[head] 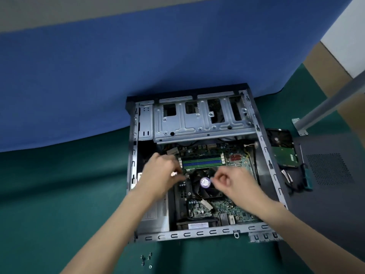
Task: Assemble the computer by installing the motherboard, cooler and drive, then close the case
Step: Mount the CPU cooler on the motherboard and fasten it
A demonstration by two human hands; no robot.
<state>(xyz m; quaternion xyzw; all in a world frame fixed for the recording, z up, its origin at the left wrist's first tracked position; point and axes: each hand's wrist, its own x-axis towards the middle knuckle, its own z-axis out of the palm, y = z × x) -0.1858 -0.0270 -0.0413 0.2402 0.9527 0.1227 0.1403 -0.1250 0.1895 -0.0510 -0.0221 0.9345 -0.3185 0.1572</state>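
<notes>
The open computer case [264, 155] lies flat on the green mat, with the motherboard [233, 210] inside it. The black cooler [199, 192], its fan hub marked by a purple-and-white sticker, sits on the middle of the board. My left hand [160, 173] hovers at the cooler's upper-left corner with curled fingers and pinches a small pale piece too blurred to identify. My right hand [233, 183] is over the cooler's right side, thumb and forefinger pinched together just right of the sticker, with nothing visible between them. The drive [283, 150] lies outside the case on the right.
The bare metal drive cage [197, 121] spans the far end of the case, and a power supply [156, 214] fills the near-left corner. The dark side panel [327, 173] lies right of the case. Several loose screws [146, 260] sit on the mat in front. A metal leg [324, 107] slants at right.
</notes>
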